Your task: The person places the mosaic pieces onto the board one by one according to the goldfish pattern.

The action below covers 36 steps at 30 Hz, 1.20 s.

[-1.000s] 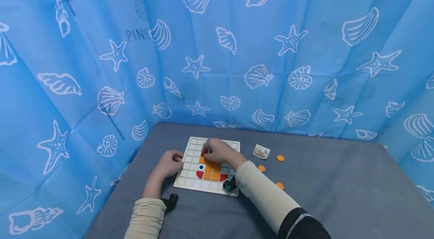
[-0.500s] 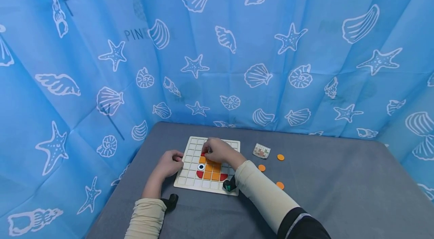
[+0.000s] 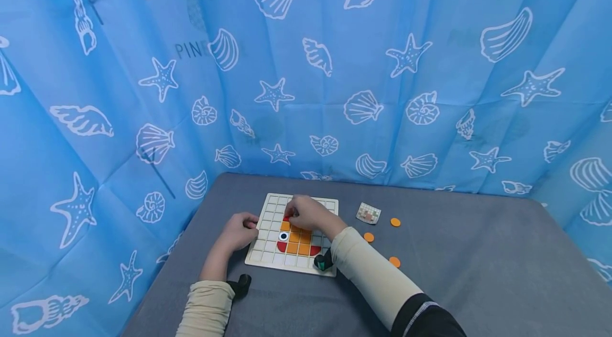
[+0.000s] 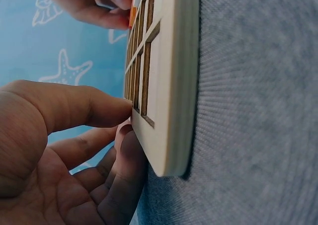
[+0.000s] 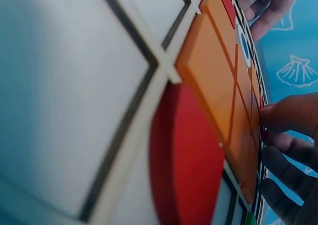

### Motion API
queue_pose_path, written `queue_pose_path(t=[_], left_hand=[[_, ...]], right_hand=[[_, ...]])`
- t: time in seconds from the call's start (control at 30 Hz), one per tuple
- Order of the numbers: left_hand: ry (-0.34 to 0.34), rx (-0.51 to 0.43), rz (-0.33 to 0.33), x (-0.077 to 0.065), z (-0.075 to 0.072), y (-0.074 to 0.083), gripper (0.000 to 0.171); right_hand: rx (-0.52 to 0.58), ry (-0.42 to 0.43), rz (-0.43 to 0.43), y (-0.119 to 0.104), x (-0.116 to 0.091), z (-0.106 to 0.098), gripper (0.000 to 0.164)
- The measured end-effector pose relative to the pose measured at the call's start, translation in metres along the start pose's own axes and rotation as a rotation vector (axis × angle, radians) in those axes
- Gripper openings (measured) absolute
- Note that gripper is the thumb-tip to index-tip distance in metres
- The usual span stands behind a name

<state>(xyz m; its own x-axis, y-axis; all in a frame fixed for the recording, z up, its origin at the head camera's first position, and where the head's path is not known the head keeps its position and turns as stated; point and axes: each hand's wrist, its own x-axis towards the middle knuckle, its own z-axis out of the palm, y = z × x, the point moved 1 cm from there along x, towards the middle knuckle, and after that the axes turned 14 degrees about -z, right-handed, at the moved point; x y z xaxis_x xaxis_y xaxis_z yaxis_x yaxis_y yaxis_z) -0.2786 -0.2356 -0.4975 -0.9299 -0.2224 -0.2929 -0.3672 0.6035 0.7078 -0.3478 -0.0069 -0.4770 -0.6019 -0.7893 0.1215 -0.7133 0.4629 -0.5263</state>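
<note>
A pale square grid board [image 3: 268,257] lies flat, with orange square tiles [image 3: 304,248], red rounded-corner tiles [image 3: 315,250] and a white eye tile [image 3: 284,236] set in its cells. My left hand [image 3: 237,232] holds the board's left edge; in the left wrist view its thumb [image 4: 107,108] rests on the rim and the fingers sit against the side. My right hand [image 3: 308,213] is over the upper middle of the board, thumb and fingertips pinching a red tile [image 3: 286,218] above the orange ones. The right wrist view shows this red tile [image 5: 262,133] mostly hidden by the fingers.
Right of the board lie a small printed grid card [image 3: 368,213] and several orange round-looking pieces [image 3: 395,222], one partly behind the right sleeve. A blue curtain [image 3: 306,103] with shell prints hangs behind the grey table [image 3: 468,257]. Each wrist carries a black camera [image 3: 240,285].
</note>
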Motion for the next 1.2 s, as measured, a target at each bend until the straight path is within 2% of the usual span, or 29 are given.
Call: queue_pose_path(t=[0.23,0.43,0.63,0.87,1.2], left_hand=[[-0.014,-0.015,0.004,-0.002,0.001,-0.002,0.037],[-0.001,-0.005,0.011,-0.005,-0.001,0.002,0.038],[0.000,0.004,0.011,-0.004,-0.002,0.002,0.038],[0.007,0.007,0.007,-0.002,-0.002,0.000,0.038],[0.013,0.011,0.003,0.000,0.000,-0.001,0.037]], right_hand=[[0.023,0.030,-0.026,0.001,-0.010,-0.003,0.013],[0.068,0.087,-0.070,-0.001,-0.032,-0.021,0.019],[0.124,0.162,-0.087,0.000,-0.067,-0.036,0.019],[0.197,0.203,-0.102,-0.005,-0.117,-0.050,0.024],[0.126,0.303,0.031,0.029,-0.195,-0.058,0.030]])
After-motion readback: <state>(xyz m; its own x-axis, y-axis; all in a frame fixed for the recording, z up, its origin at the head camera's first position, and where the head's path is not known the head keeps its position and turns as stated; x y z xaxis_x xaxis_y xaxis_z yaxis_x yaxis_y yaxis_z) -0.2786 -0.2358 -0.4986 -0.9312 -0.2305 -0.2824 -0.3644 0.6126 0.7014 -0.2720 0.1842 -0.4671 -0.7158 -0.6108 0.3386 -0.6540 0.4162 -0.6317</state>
